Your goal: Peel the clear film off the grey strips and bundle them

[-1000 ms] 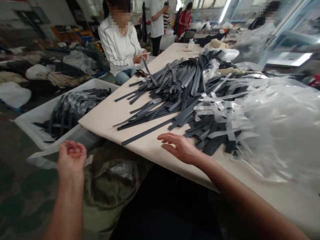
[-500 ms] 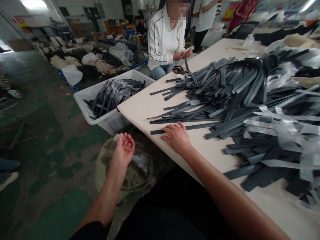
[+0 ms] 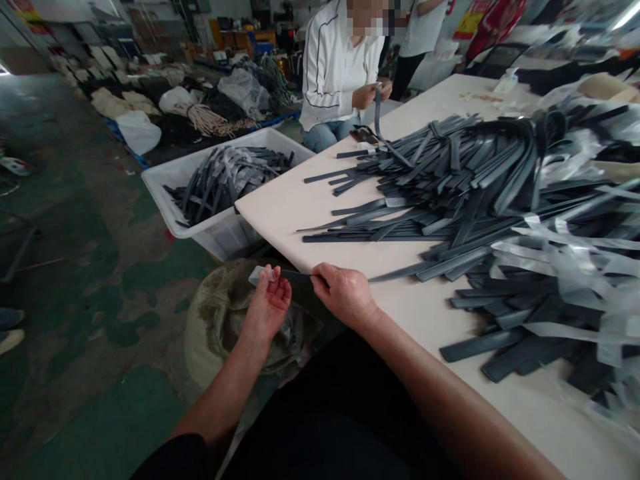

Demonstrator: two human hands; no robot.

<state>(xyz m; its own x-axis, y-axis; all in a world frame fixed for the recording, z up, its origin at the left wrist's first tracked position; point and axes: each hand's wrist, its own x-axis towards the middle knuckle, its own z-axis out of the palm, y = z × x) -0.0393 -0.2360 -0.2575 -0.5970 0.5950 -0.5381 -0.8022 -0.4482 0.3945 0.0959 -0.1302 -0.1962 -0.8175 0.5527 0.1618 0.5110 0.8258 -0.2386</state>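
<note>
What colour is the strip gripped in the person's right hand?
Dark grey; the strip in the right hand shows best in the head view.

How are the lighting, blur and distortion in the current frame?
Head view: the lamp at upper right is blown to white; plastic strips at right catch pale highlights. Head view: the floor at left is dim and soft. Head view: the left hand and right hand read clearly; the right forearm seems lens-stretched.

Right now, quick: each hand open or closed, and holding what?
Left hand: partly closed, pinching a small translucent plastic piece.
Right hand: closed on a flat dark gray strip.
</note>
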